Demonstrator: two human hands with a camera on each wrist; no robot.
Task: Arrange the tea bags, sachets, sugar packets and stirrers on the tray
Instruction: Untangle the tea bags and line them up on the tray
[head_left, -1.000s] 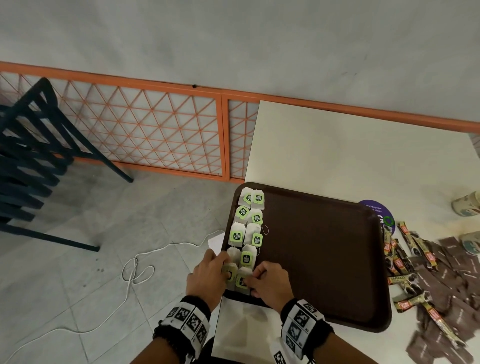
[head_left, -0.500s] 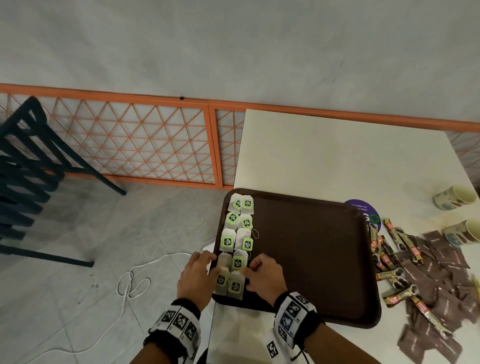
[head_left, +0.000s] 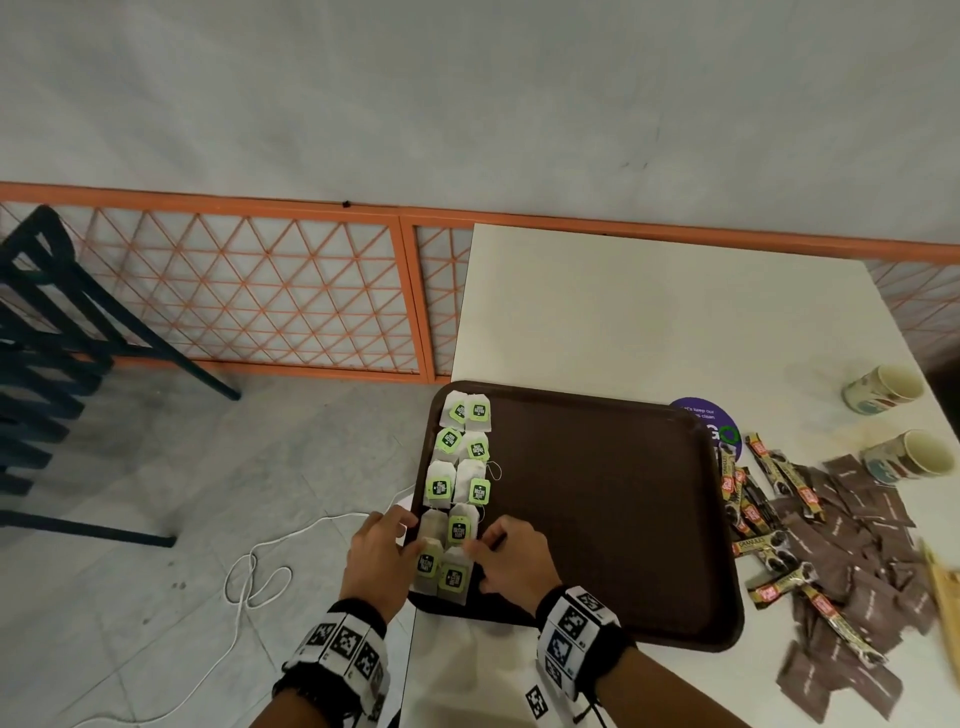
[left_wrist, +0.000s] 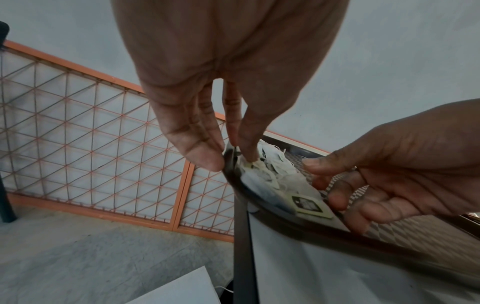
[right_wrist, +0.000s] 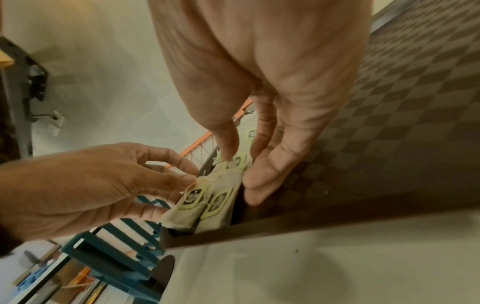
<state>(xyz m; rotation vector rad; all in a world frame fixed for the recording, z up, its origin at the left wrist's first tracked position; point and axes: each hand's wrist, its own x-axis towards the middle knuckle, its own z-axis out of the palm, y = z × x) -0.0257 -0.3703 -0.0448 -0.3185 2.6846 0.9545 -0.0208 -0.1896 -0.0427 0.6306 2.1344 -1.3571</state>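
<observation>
My left hand (head_left: 382, 558) sat at the lower-left corner of the brown tray (head_left: 597, 519), lower centre of the head view, fingers fairly straight & relaxed; in the left wrist view the fingertips (left_wrist: 207, 158) touched the tray's rim and the edge of the nearest tea bags (head_left: 457, 499), gripping nothing I could make out. My right hand (head_left: 511, 564) was just beside it, inside the tray, fingers loosely bent w/ the tips against the right edge of the lowest tea bag pair; right wrist view showed thumb and forefinger on either side of a green-tagged bag (right_wrist: 233, 164), touching it, but whether they pinched it I couldn't tell. The tea bags lay in two columns down the tray's left side, green tags up, the lowest two hanging over the near rim. Rest of the tray floor was bare brown. Right of the tray, on the white table (head_left: 649, 312), lay a loose heap of coffee stick sachets (head_left: 753, 514) & brown sugar packets (head_left: 857, 561), touching and overlapping. Two paper cups (head_left: 883, 389) lay on their sides at centre right. A purple round sticker (head_left: 711, 421) peeked out at the tray's upper-right corner.
</observation>
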